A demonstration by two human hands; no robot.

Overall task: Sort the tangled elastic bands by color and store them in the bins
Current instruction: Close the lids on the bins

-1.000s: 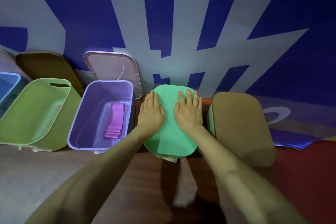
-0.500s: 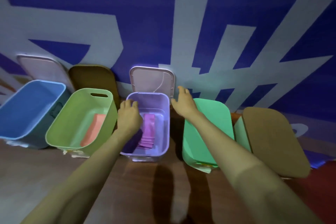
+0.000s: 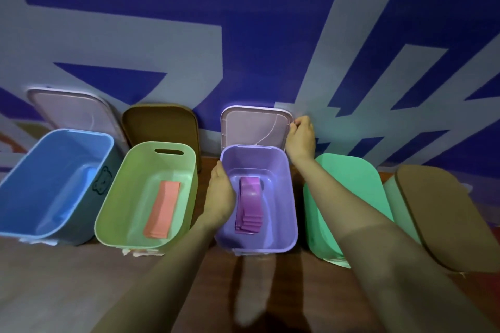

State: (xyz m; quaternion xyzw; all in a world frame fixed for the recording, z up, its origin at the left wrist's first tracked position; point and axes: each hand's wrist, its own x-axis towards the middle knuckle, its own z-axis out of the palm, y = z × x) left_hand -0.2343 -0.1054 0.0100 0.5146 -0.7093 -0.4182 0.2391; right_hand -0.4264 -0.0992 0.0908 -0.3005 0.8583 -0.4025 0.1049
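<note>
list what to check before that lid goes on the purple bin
1. Right hand has a grip on the lid: ok, fingers curl round its right edge.
2. Left hand steadies the purple bin: ok, it rests on the left rim.
3. Purple bands lie flat, below the rim: ok.
4. Left hand out of the lid's path: not ok, it lies on the rim.
5. Lid's lower edge free to lift: cannot tell, hidden behind the bin.

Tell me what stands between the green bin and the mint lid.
The purple bin with purple bands; left hand touches its rim, right hand grips its lid. Head view shows this.
</note>
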